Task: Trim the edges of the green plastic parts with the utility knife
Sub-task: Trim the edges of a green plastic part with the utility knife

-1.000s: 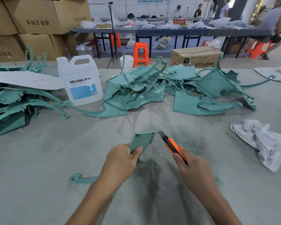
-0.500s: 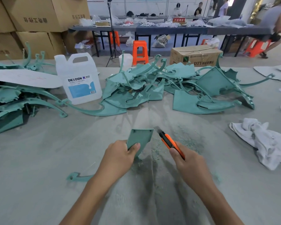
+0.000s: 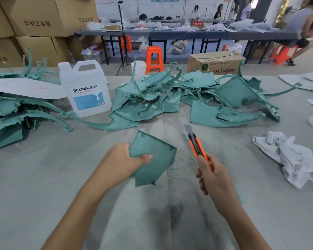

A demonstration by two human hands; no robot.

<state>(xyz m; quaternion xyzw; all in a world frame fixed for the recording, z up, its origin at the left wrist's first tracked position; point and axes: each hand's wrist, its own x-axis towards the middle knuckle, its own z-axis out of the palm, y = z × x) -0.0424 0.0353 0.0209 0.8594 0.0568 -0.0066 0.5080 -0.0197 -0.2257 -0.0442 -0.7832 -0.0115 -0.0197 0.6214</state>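
Knife sits in my right hand, fingers curled round the orange handle, blade out and pointing away from me, apart from the work. My left hand grips a flat green part by its left edge, thumb pressed on its face, above the dusty table. Beyond lie a heap of green parts and a white jug; a crumpled rag lies to the right.
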